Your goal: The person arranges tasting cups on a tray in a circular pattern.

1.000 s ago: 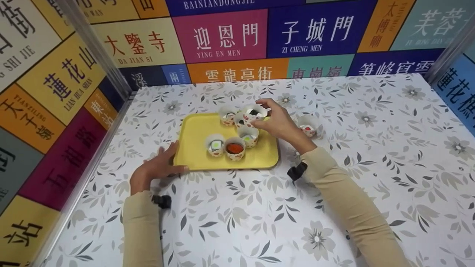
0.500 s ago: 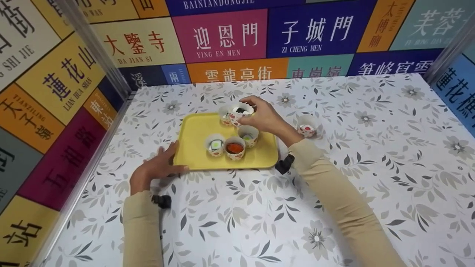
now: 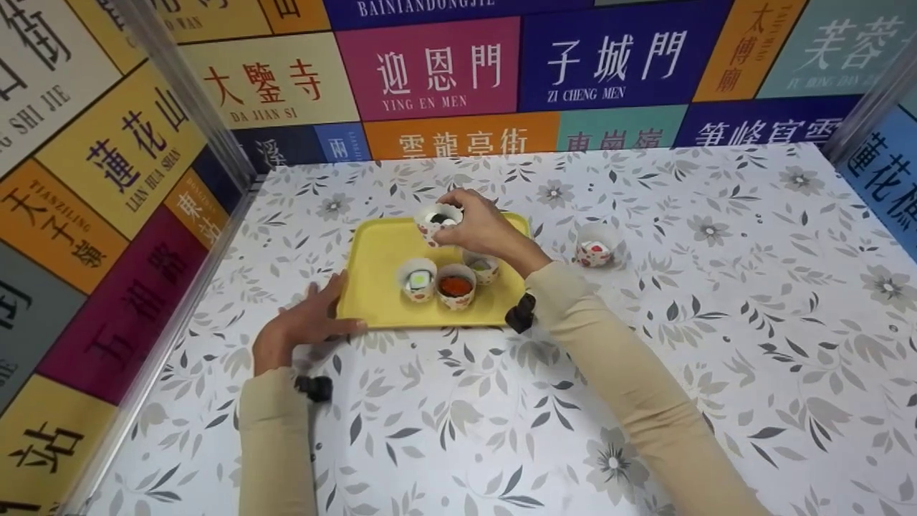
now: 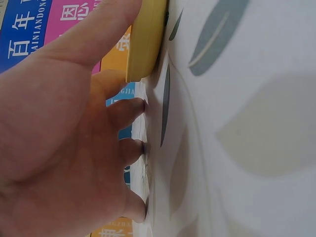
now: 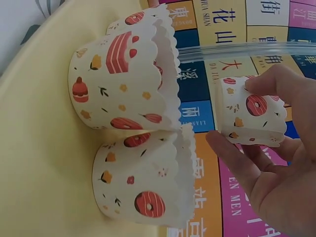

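My right hand (image 3: 478,223) pinches a paper baking cup (image 3: 427,229) printed with pink doughnuts, held by its side over the back of the yellow tray (image 3: 376,251). Black and white pieces show inside it. In the right wrist view this cup (image 5: 252,111) hangs clear of the tray, between thumb and fingers. On the tray's front half stand a cup with a white-and-green piece (image 3: 417,289), one with orange-red filling (image 3: 456,298) and a third cup (image 3: 484,269). My left hand (image 3: 306,315) lies spread at the tray's left front corner, its thumb (image 4: 111,29) against the edge.
Another printed paper cup (image 3: 594,253) with a red-and-white piece stands on the flower-patterned tablecloth (image 3: 645,344), right of the tray. Panels with large lettering (image 3: 444,72) wall in the back and left of the table.
My right hand has carried its cup leftward across the tray's back, and it now covers the spot where a back-left cup showed. The left hand stays put.
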Motion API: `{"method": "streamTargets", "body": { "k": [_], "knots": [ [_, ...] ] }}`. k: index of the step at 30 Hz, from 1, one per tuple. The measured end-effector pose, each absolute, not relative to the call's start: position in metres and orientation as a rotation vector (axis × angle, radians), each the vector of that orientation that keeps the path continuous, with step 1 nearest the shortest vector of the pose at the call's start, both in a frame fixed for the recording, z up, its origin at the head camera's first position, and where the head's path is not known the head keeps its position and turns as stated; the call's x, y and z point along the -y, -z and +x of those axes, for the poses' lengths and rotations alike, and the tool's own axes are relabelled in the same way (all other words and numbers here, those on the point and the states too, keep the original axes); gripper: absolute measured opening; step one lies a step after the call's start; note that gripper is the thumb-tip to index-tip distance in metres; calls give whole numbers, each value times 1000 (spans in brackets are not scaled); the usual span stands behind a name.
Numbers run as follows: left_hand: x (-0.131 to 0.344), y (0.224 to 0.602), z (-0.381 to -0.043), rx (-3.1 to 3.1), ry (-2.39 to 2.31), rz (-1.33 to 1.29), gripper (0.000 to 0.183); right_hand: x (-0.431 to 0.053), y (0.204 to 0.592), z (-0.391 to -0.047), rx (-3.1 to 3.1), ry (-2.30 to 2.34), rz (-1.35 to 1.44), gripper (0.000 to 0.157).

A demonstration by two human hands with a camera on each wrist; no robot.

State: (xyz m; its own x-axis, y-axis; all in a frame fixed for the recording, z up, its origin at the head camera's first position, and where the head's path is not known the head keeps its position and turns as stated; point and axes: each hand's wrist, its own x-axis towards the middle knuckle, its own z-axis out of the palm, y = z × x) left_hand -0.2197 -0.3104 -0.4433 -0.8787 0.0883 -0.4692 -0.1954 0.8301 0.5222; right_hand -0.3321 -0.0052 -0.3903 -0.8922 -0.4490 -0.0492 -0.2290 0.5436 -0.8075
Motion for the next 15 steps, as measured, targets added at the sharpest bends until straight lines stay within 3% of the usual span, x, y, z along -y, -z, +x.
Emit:
{"method": "streamTargets", "body": {
  "k": [15],
  "knots": [
    [309, 440, -220, -2472, -825, -156, 112, 38, 398, -331, -2569, 1138, -502, 57]
  ]
}}
